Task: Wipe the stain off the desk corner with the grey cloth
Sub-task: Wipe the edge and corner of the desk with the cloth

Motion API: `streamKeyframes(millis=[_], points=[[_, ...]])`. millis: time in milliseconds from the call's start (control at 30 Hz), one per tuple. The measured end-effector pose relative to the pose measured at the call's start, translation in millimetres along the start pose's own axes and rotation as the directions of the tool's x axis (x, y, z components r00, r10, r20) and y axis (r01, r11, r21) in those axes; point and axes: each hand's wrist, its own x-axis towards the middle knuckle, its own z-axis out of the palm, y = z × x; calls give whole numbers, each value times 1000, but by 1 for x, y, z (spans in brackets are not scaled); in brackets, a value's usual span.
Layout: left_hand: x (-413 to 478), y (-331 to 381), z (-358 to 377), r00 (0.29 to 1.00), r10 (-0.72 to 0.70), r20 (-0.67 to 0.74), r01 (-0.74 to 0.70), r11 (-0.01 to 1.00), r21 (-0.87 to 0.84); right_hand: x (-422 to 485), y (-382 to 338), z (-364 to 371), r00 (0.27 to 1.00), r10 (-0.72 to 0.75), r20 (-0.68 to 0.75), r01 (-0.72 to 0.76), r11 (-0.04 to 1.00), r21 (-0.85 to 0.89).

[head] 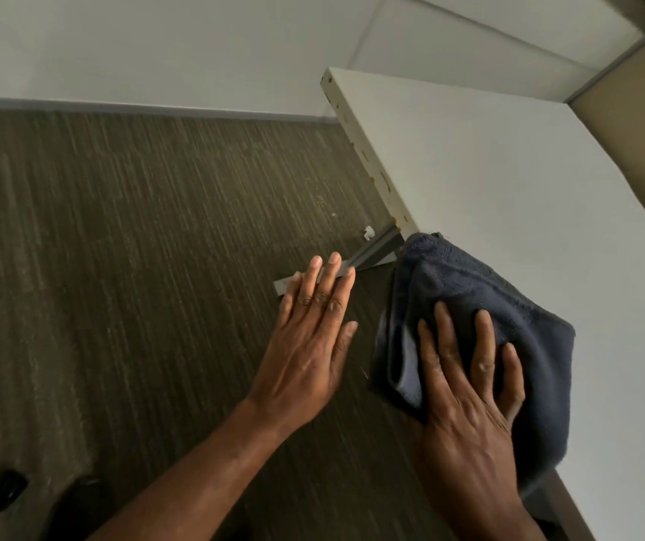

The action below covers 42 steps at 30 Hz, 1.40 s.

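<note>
The grey cloth (480,306) is spread over the near corner of the white desk (527,181), lower right of centre in the frame, with one side hanging off the edge. It is pressed flat by the right hand (469,388), fingers splayed on top of the fabric; nothing is clenched, the cloth is pinned by palm pressure, most likely so a wide patch gets rubbed at once. The stain itself is not seen: it is presumably hidden under the cloth. Brown chips are visible along the desk's left edge (367,158), running toward the upper centre of the frame.

The left hand (313,337) is held open and flat, fingers together, left of the cloth and off the desk, over the carpet (117,247); nothing is gripped. Whether it rests on anything cannot be told; probably it is kept there for balance. The fingertips overlap a grey desk foot (367,255) in the frame centre. A white wall (137,44) fills the upper left. Wiping is judged to be under way.
</note>
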Motion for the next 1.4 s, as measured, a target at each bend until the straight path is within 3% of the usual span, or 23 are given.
streamKeyframes(millis=[300,900,1400], points=[[4,-15,-3,999,-49,-24,49,999,10,24,-2,-2,992,-123,26,126,976,-178],[44,-23,-4,997,-24,-80,22,999,-35,69,16,-13,931,-361,63,363,888,-283],[67,-31,-4,987,-84,-137,71,993,-95,145,-6,-14,907,-412,81,415,848,-330]])
